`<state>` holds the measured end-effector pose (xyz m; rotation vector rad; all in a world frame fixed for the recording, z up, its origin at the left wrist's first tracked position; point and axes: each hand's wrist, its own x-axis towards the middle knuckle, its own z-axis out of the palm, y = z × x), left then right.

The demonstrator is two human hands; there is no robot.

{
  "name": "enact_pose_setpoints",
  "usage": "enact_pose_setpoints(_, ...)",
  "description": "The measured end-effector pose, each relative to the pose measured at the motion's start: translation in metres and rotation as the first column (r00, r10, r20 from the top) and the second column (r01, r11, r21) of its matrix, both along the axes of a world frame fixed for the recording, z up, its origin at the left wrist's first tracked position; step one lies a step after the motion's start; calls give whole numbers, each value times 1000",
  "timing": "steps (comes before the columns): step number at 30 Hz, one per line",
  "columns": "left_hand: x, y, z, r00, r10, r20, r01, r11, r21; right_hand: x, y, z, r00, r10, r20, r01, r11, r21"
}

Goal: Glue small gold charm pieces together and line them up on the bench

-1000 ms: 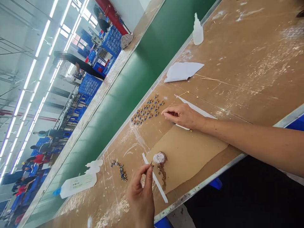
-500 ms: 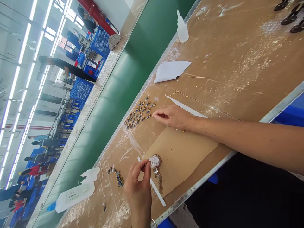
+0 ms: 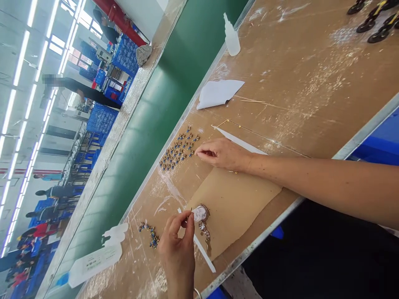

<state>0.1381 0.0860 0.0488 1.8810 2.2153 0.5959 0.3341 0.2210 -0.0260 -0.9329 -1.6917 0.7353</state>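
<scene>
My left hand (image 3: 178, 236) is closed in a pinch, with a small thin dark tip poking up at the fingertips; the rest of that piece is hidden. Beside those fingertips, on a brown paper sheet (image 3: 237, 203), lies a round piece with a white, patterned face (image 3: 200, 213). Small shiny bits (image 3: 204, 234) lie below it. My right hand (image 3: 218, 153) is also pinched, its fingertips at the right edge of a spread of small blue-and-gold pieces (image 3: 177, 151). What the right fingers hold, if anything, cannot be seen. More such pieces (image 3: 152, 236) lie left of my left hand.
White strips (image 3: 204, 253) edge the brown paper. A white paper (image 3: 218, 93) and a white squeeze bottle (image 3: 232, 39) are farther back. Blue-capped bottle (image 3: 95, 261) lies at lower left. Dark parts (image 3: 368, 23) sit upper right. A green belt (image 3: 174, 74) runs beyond the table; people are past it.
The whole view has shifted slightly, so things appear a little farther left. Both hands keep nearly the same place and pinch over the table.
</scene>
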Motion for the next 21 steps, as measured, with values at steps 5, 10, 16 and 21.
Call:
enact_pose_setpoints(5,1,1,-1,994,-68,-83,69,998,10,-1,2,-1,1000,-1,-7,1,1000,8)
enact_pose_setpoints(10,1,-6,12,997,-50,-54,54,995,82,1,-1,3,1000,10,-15,-10,1000,-16)
enact_pose_setpoints(16,-12,-42,6,906,386,174,-413,897,161,3,-5,4,999,21,-45,-24,997,-79)
enact_pose_setpoints(21,-74,-95,-11,851,441,286,-484,869,100,0,-8,4,999,12,-49,-16,996,-84)
